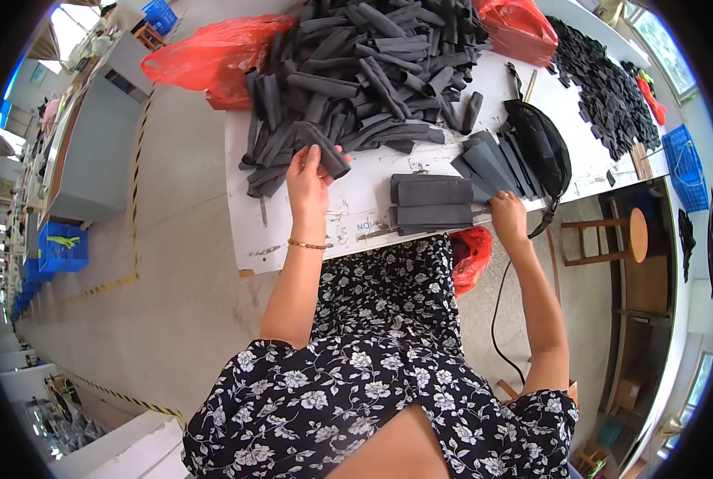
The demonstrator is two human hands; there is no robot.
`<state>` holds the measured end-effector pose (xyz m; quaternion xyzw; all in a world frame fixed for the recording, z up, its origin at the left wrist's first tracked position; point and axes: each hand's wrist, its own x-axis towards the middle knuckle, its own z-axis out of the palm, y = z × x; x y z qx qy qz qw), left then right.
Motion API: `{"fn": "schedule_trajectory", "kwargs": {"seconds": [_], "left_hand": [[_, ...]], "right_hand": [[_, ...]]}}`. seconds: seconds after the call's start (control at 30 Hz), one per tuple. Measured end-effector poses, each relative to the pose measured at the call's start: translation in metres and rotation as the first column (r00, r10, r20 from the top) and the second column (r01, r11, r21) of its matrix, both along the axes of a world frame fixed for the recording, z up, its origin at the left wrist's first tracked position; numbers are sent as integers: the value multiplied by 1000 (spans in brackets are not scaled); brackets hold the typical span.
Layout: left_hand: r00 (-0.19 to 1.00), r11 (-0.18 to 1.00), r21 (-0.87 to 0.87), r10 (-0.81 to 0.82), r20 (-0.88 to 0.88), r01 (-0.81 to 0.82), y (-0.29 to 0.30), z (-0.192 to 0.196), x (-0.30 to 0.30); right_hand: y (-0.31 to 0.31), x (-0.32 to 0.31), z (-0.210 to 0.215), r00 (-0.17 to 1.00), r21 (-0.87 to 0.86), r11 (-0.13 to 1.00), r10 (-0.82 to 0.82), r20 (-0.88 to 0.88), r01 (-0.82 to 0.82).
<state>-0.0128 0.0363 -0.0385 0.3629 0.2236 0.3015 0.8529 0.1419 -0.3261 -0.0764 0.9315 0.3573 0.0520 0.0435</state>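
A dark grey fabric tube is held in my left hand, with the thumb and fingers closed around it at the near edge of the big pile. That heap of similar dark tubes covers the back of the white table. My right hand is at the table's front edge, fingers closed on the near end of a flat grey fabric piece in a fanned group. Between my hands lie two neat stacks of flattened dark pieces. A black waist bag rests right of the fanned pieces.
Red plastic bags flank the pile, and another red bag hangs below the table edge. Many small dark pieces cover the far right tabletop. A wooden stool stands right; blue crates line the left.
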Motion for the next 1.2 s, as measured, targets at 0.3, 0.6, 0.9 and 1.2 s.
{"fn": "schedule_trajectory", "kwargs": {"seconds": [0.3,0.6,0.9,1.2], "left_hand": [[947,932,-170,-305,105,319,-45,23,0],[937,938,56,-346,48,343,-48,62,-22],[898,920,-71,-355,261,385,-42,47,-22],[952,955,-143,-227,203,258,-29,58,-20]], "right_hand": [[96,-32,121,976,505,836,162,147,-215],[150,-91,126,799,755,604,571,-186,-256],[163,-110,125,561,844,467,638,-528,263],[136,-89,139,776,879,464,512,-368,110]]}}
